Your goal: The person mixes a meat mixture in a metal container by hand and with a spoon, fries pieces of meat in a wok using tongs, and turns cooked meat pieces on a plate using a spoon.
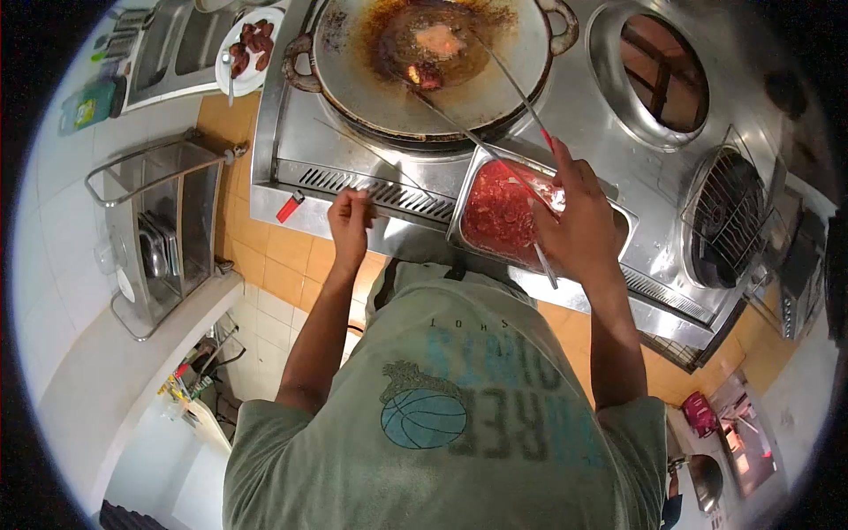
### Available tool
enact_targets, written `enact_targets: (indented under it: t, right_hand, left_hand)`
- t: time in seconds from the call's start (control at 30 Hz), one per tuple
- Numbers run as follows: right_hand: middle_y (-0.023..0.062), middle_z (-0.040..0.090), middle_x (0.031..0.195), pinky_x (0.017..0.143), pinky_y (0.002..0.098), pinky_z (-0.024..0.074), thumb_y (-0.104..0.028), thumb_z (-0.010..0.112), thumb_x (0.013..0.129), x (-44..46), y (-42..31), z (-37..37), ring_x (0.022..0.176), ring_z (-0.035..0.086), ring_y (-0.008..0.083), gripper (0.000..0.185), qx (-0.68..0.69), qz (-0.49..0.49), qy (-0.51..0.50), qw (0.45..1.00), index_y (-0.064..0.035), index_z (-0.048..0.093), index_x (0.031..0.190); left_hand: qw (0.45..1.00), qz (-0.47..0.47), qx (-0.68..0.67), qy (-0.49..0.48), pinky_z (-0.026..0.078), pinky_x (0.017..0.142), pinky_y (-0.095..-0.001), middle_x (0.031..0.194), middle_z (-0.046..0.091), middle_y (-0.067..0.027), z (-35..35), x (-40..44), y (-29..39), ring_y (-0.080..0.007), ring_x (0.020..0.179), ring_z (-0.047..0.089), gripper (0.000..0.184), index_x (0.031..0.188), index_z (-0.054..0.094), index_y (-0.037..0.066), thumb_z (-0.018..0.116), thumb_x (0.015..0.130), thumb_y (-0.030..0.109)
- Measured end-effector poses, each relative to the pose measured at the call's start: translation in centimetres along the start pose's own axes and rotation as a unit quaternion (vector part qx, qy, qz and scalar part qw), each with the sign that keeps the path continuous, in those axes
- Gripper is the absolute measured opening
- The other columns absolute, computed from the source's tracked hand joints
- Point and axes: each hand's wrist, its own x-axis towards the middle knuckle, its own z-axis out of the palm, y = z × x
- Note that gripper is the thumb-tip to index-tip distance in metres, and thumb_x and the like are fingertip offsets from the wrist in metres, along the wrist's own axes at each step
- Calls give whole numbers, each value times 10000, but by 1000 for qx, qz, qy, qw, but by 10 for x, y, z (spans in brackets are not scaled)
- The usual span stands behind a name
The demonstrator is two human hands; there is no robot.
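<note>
My right hand (pixel 574 216) grips a pair of metal tongs (pixel 477 140) with red grips. The tongs' arms are spread and reach over the large wok (pixel 353 84). Oil pools in the wok, with a pale orange piece (pixel 439 40) and a darker reddish piece (pixel 425 77) in it; one tong tip is close to the darker piece. Below my right hand, a rectangular metal tray (pixel 458 221) holds red, wet-looking raw meat (pixel 499 208). My left hand (pixel 352 219) hovers by the stove's front edge, fingers curled in, with nothing visible in them. A red lighter (pixel 290 207) lies nearby.
A white plate (pixel 223 75) with browned pieces and a utensil stands at the upper left, beside a sink (pixel 163 53). On the stove's right are an open burner ring (pixel 609 88) and a wire rack (pixel 733 208). A glass-sided cabinet (pixel 199 212) stands left.
</note>
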Motion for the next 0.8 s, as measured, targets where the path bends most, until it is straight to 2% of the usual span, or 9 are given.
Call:
enact_targets:
  t: [0.07,0.27,0.3,0.37,0.47,0.6,0.63,0.67,0.8]
  right_hand:
    - [274,464,1124,832,425,466,-128,631,719,7,-5,3,1011,517,416,707,-18,5,2,1000,-27,291,1330]
    - [244,497,1039,751,419,478,-123,635,712,10,-28,13,900,553,373,718,71,-36,46,996,-2,285,1326]
    - [223,514,1014,779,408,457,-131,645,712,9,-32,23,895,554,346,709,115,-36,56,991,-3,304,1320]
    - [181,548,964,835,387,414,-147,665,711,9,-38,43,885,555,293,693,203,-37,75,976,-4,341,1306]
    - [176,550,984,813,382,427,-131,671,706,1,-50,42,849,551,278,694,230,12,56,971,-8,347,1307]
    - [196,529,1003,771,395,459,-124,661,705,-9,-29,43,863,551,317,719,64,-8,106,992,-8,311,1322]
    - [223,512,1032,759,406,473,-129,651,708,-11,-25,40,889,553,352,725,28,-5,106,994,-4,293,1327]
    - [250,496,1060,748,418,487,-133,641,712,-12,-24,38,914,555,386,732,-8,-3,108,994,0,274,1331]
    - [228,476,1045,716,425,506,-151,641,710,-6,-35,34,893,563,387,728,-53,20,101,993,-30,280,1331]
  left_hand:
    - [997,40,47,47,313,437,-189,560,482,18,-11,-3,-8,-52,487,429,243,691,482,66,514,901,184]
    - [972,90,213,33,325,487,-226,574,474,-13,-27,-6,-27,-75,531,413,266,675,472,6,533,868,178]
    - [961,176,211,32,298,426,-227,525,467,-13,-29,0,-42,-71,466,394,285,664,502,8,544,863,208]
    - [964,168,206,25,294,422,-234,518,466,-26,-29,-1,-45,-80,460,389,289,654,506,12,545,856,215]
    - [966,170,195,21,291,419,-240,517,468,-30,-30,0,-45,-89,450,388,257,650,506,16,543,841,185]
    - [960,192,205,7,294,417,-243,515,463,-36,-32,2,-54,-103,438,392,197,653,514,24,544,807,143]
    - [948,180,262,-25,397,491,-244,558,516,-58,-35,0,-52,-119,533,515,262,672,496,-9,490,863,171]
    - [951,170,258,-22,400,491,-243,558,517,-60,-35,0,-52,-120,529,517,261,668,496,-7,492,861,169]
    - [949,169,264,-22,411,493,-241,563,526,-65,-34,-1,-50,-125,515,524,251,661,499,0,497,852,162]
